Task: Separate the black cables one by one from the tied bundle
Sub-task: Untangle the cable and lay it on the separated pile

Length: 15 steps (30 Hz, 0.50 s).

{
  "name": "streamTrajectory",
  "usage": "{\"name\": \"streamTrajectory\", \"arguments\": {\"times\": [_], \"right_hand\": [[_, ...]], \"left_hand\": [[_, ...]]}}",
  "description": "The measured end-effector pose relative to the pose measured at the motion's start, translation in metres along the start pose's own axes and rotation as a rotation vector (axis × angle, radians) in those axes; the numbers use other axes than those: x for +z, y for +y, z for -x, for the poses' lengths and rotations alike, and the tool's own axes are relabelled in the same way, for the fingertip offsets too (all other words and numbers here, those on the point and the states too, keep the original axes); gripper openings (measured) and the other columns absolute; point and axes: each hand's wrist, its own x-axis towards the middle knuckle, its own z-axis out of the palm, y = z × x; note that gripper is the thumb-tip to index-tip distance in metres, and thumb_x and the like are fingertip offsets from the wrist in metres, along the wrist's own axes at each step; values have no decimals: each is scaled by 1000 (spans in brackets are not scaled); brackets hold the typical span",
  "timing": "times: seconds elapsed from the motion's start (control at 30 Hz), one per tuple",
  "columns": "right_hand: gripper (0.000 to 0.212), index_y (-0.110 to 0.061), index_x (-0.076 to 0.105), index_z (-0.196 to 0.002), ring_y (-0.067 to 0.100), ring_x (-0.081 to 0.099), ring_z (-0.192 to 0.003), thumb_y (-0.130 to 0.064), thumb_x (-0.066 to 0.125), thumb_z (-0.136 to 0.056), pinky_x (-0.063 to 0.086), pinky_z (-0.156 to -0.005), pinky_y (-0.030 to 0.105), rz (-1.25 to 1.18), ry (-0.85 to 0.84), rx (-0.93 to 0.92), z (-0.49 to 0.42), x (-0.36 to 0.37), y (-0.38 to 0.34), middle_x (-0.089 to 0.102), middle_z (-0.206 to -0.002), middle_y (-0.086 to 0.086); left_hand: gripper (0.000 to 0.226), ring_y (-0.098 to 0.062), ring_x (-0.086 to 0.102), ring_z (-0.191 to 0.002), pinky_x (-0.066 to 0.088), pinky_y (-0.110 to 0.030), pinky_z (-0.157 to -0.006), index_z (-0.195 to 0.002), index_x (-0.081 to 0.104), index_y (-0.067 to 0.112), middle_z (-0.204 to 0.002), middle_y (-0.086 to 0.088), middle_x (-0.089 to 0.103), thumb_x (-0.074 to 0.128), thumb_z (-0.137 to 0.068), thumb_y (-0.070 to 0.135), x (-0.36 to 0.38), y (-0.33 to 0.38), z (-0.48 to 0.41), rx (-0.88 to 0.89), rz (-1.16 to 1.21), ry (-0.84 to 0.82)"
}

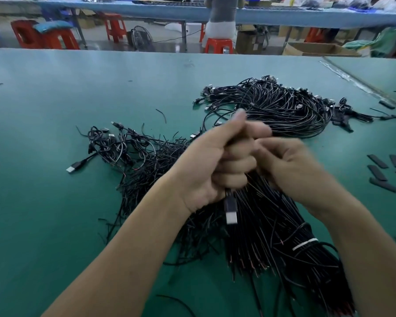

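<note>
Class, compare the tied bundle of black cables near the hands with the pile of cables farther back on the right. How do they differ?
The tied bundle is bound by a white tie; the far pile shows none. The tied bundle's cables run straight, ending in bare wires; the far pile's curve in loops, plugs at its rim. Both are black cables on the green table.

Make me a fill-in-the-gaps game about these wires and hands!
1. The hand gripping the cable with the USB plug is the person's ____ one.
2. The tie round the bundle is coloured ____.
3. The bundle's cables are all coloured ____.
4. The stools in the background are coloured ____.

Missing words: left, white, black, red.
</note>
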Motion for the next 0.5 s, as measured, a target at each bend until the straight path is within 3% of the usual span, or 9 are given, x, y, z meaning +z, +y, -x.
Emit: {"name": "streamTrajectory", "arguments": {"times": [0.03, 0.1, 0.17, 0.3, 0.37, 0.43, 0.5], "right_hand": [[30, -36, 70, -71, 3, 34, -46, -36, 54, -97, 28, -42, 17, 98, -67, 39, 0, 4, 2, 42, -52, -8], [27, -36, 69, -77, 7, 33, -45, -32, 55, -99, 29, -42, 21, 265, -192, 82, 1, 11, 3, 42, -51, -9], [24, -31, 67, -78, 10, 34, -45, -31, 55, -99, 32, -42, 25, 378, -250, 76, 3, 17, 1, 44, -50, -9], [17, -28, 72, -86, 16, 49, -51, -31, 59, -96, 42, -51, 27, 501, -255, 14, 6, 10, -9, 60, -59, -3], [13, -30, 74, -83, 7, 54, -56, -33, 64, -91, 44, -56, 25, 511, -220, -33, 6, -1, -14, 65, -64, -6], [9, -31, 75, -81, 3, 60, -61, -37, 71, -86, 48, -62, 24, 457, -140, -80, 7, -10, -17, 69, -68, -9], [9, -29, 75, -79, 5, 61, -58, -37, 72, -80, 46, -59, 21, 394, -53, -149, 6, -16, -18, 69, -65, -10]], "left_hand": [[42, 1, 23, -37, 19, -12, -29, -85, 75, 19, -48, 13, 27, 42, -101, 39, -3, 0, -3, 55, 109, 84], [36, -2, 27, -39, 22, -11, -30, -107, 69, 10, -52, 10, 34, 38, -106, 29, -12, -1, -8, 155, 264, 228], [29, -3, 35, -45, 30, -12, -35, -117, 61, 7, -59, 6, 49, 37, -108, 20, -19, -5, -10, 252, 270, 343], [28, -8, 63, -66, 53, -19, -60, -110, 63, 11, -81, -2, 71, 35, -108, 10, -21, -15, -11, 370, -268, 502], [29, -14, 70, -77, 57, -25, -69, -107, 63, 12, -88, -7, 71, 35, -108, 9, -20, -20, -10, 347, -519, 497], [27, -19, 70, -76, 57, -28, -64, -105, 64, 11, -88, -10, 70, 37, -108, 10, -18, -22, -7, 262, -687, 422], [30, -16, 66, -60, 51, -24, -47, -97, 64, 9, -74, -3, 70, 37, -109, 17, -13, -22, -5, 169, -780, 320]]}}
